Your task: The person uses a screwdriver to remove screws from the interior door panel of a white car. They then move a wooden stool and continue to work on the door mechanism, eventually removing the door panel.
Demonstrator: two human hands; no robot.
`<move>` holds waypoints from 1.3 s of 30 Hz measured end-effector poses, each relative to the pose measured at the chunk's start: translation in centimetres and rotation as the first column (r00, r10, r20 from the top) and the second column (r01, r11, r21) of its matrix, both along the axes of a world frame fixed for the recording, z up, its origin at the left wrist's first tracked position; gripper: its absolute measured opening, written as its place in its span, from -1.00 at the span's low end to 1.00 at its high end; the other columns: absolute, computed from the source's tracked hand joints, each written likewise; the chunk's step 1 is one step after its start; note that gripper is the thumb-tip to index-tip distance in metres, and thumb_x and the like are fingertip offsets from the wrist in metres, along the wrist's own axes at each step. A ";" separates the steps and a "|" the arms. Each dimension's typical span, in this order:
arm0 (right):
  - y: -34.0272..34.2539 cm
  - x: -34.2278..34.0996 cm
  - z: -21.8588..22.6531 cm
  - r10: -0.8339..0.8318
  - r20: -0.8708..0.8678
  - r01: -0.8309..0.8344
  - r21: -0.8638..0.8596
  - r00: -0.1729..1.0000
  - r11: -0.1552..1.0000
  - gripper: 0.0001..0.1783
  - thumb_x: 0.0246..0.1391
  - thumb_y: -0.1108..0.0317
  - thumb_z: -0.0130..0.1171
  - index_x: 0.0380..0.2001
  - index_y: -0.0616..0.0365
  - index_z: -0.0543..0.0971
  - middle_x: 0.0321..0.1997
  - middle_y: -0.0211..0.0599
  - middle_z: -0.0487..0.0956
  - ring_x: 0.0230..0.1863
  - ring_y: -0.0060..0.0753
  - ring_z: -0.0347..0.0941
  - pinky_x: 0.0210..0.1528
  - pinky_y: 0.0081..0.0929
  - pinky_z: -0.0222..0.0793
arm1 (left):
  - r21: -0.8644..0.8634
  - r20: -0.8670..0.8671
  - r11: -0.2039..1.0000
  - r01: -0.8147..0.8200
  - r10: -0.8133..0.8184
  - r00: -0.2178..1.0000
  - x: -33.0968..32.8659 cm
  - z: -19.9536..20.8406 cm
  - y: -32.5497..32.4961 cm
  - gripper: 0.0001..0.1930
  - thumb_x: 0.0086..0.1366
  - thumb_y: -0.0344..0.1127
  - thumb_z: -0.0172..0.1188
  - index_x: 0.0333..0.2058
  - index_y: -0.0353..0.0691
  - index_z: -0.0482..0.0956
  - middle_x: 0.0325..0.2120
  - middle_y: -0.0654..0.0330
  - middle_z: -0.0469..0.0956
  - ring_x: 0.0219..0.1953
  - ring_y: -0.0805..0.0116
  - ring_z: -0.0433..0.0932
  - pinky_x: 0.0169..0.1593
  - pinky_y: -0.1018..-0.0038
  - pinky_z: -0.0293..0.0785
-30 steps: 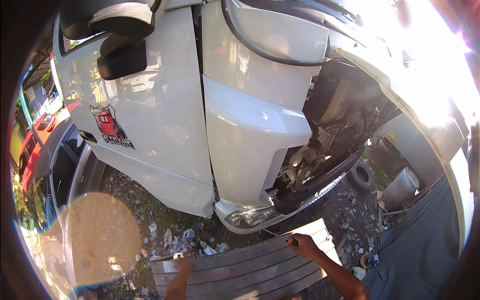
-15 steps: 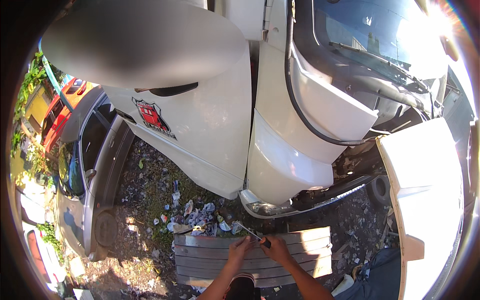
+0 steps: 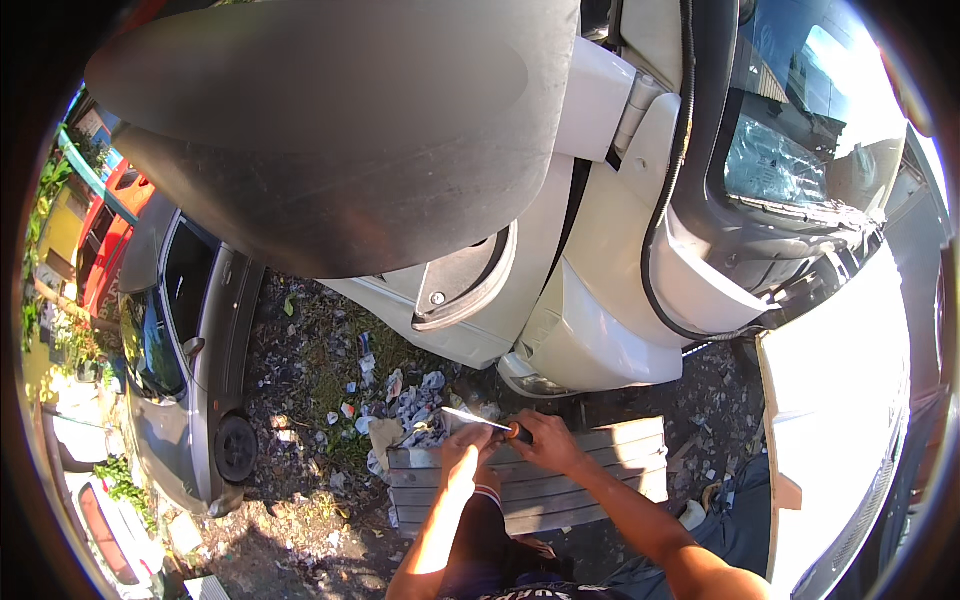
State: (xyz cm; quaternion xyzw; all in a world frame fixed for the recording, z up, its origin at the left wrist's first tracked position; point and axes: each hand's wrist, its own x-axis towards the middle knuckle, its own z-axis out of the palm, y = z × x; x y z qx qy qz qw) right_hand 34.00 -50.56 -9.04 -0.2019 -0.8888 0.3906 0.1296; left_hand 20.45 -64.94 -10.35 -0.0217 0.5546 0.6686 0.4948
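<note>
My right hand is wrapped round a screwdriver with an orange and black handle. Its long pale shaft points left and slightly away from me. Just under that shaft my left hand is closed, fingers drawn together. What it pinches, if anything, is too small to make out. Both hands are in front of my body, above a ribbed grey board lying on the ground.
A white vehicle's open door and front corner panel rise ahead, under a large dark mirror housing. Crumpled litter lies beyond the board. A grey car stands left; a big white panel stands right.
My view has shifted closer to the dark mirror housing, which now covers much of the door. Both hands sit slightly higher in view, the screwdriver still in the right one.
</note>
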 end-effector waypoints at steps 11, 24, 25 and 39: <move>-2.8 2.4 15.6 -0.182 0.082 0.180 0.040 0.980 0.983 -0.67 -0.04 0.31 0.38 -0.18 0.14 0.58 -0.31 -0.20 0.54 -0.36 0.02 0.58 -0.36 -0.23 0.54 | 0.223 0.002 0.916 0.334 -0.343 0.939 0.5 13.5 0.0 -0.73 0.33 -0.46 0.11 -0.06 -0.40 0.63 -0.14 0.04 0.70 -0.08 0.23 0.69 0.06 0.34 0.63; -4.3 8.2 31.0 -0.326 0.042 0.325 -0.257 0.945 0.910 -0.52 0.20 0.32 0.19 0.18 0.21 0.48 -0.09 -0.04 0.65 -0.08 0.11 0.62 -0.03 -0.16 0.54 | 0.353 0.657 0.901 -0.253 -0.046 0.753 -0.8 29.5 4.3 -0.75 0.45 -0.29 0.19 0.03 -0.22 0.60 0.00 0.15 0.64 0.12 0.26 0.58 0.28 0.30 0.52; -4.3 8.2 31.6 -0.325 0.015 0.317 -0.268 0.946 0.910 -0.53 0.21 0.33 0.19 0.17 0.20 0.48 -0.11 -0.04 0.65 -0.10 0.10 0.62 -0.05 -0.16 0.54 | 0.369 0.669 0.888 -0.274 -0.049 0.742 -0.6 30.2 4.6 -0.75 0.45 -0.29 0.19 0.03 -0.21 0.60 -0.01 0.16 0.64 0.13 0.26 0.58 0.27 0.30 0.53; -1.7 7.2 35.3 -0.195 0.036 0.196 -0.020 0.980 0.980 -0.58 0.23 0.33 0.21 0.14 0.15 0.53 -0.22 -0.14 0.66 -0.26 0.00 0.65 -0.28 -0.19 0.57 | 0.409 0.542 0.854 -0.322 0.056 0.839 0.8 32.1 5.4 -0.74 0.47 -0.29 0.16 0.06 -0.21 0.59 0.00 0.20 0.63 0.12 0.32 0.58 0.21 0.38 0.56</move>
